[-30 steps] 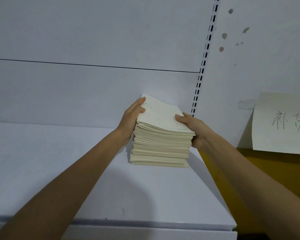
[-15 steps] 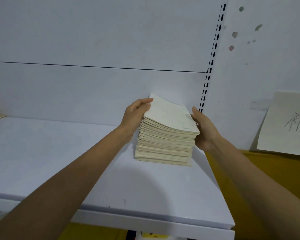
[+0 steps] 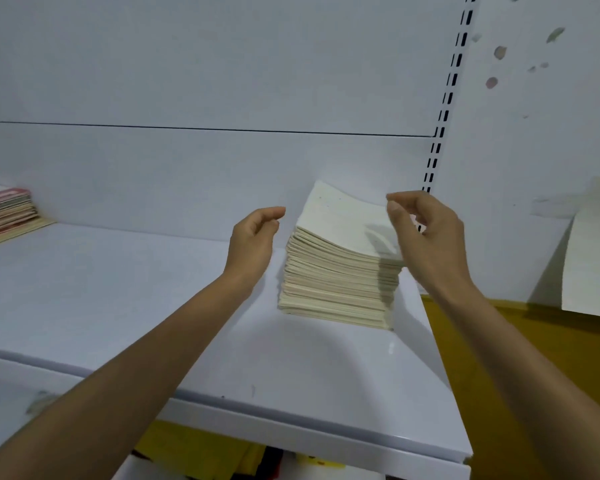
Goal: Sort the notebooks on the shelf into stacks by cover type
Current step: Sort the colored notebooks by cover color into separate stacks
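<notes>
A tall stack of cream-covered notebooks [image 3: 340,261] stands on the white shelf [image 3: 118,306], near its right end against the back panel. My left hand [image 3: 253,240] hovers just left of the stack, fingers loosely curled, touching nothing. On the other side my right hand [image 3: 426,233] is raised beside the stack's right edge, fingers loosely curled and empty, a little above the top cover. A second stack of notebooks with pink and tan covers [image 3: 6,213] lies at the far left of the shelf.
A slotted upright rail [image 3: 444,116] runs up the back panel behind the cream stack. A cream paper sheet [image 3: 593,251] hangs on the wall at right above a yellow surface [image 3: 551,358]. Yellow items [image 3: 194,452] show under the shelf.
Both hands have let go of the cream stack and drawn slightly away from its sides. The view has shifted left, bringing the pink and tan stack into sight.
</notes>
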The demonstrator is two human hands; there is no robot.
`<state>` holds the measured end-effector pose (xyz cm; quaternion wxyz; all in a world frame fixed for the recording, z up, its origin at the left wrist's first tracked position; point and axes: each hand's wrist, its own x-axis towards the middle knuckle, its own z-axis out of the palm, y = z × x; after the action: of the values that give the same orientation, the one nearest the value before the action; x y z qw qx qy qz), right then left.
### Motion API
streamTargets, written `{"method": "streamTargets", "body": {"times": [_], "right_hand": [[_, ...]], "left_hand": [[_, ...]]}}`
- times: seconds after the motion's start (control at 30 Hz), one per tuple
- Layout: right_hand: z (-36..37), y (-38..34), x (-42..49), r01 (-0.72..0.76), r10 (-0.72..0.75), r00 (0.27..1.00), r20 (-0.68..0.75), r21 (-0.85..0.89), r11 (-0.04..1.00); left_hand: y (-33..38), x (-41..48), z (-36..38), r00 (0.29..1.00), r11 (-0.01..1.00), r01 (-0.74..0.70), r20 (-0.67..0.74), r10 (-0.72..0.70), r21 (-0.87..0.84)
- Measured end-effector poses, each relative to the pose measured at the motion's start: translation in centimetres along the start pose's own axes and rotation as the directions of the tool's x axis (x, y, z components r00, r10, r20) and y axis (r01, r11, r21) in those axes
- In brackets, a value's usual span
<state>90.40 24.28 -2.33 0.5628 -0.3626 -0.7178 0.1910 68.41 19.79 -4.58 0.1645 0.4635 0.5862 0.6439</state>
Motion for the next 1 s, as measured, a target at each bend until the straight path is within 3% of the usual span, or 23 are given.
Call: {"method": "streamTargets", "body": {"times": [0.1,0.2,0.33,0.47,0.6,0.73,1.0], "right_hand": [[1.7,-1.8,-0.5,0.287,-0.262,0.957,0.125,-0.269,0.919],[4.1,-3.4,-1.2,0.532,-0.464,0.847,0.26,-0.396,0.749],[7.6,-5.5,-2.5,0.639,-0.528,0.768,0.362,-0.383,0.667],[11.1,-7.4,-3.6,0.726,-0.55,0.683,0.481,-0.365,0.583],[15.2,-10.1,-5.3,0.747,-0.517,0.649,0.558,-0.34,0.572],[19.8,-14.1,-8.5,0.753,-0.473,0.613,0.632,-0.287,0.593],[30.9,-25.6,-16.6,0.784,-0.534,0.476,0.699,-0.061,0.618]], "left_hand": [[-0.7,-0.8,-1.7,0.992,0.953,-0.125,0.05,0.116,0.277],[-1.6,-1.7,-4.3,0.951,0.719,-0.309,0.178,0.255,0.622],[-2.1,-2.5,-8.5,0.897,0.373,-0.426,0.33,0.295,0.824],[-2.7,-3.4,-13.4,0.89,0.209,-0.416,0.351,0.29,0.885],[-3.2,-4.7,-19.3,0.919,0.145,-0.338,0.294,0.261,0.93],[-3.1,-7.2,-26.2,0.956,0.172,-0.264,0.234,0.177,0.949],[-2.7,-14.4,-43.8,0.986,0.141,-0.121,0.102,0.135,0.983]]}}
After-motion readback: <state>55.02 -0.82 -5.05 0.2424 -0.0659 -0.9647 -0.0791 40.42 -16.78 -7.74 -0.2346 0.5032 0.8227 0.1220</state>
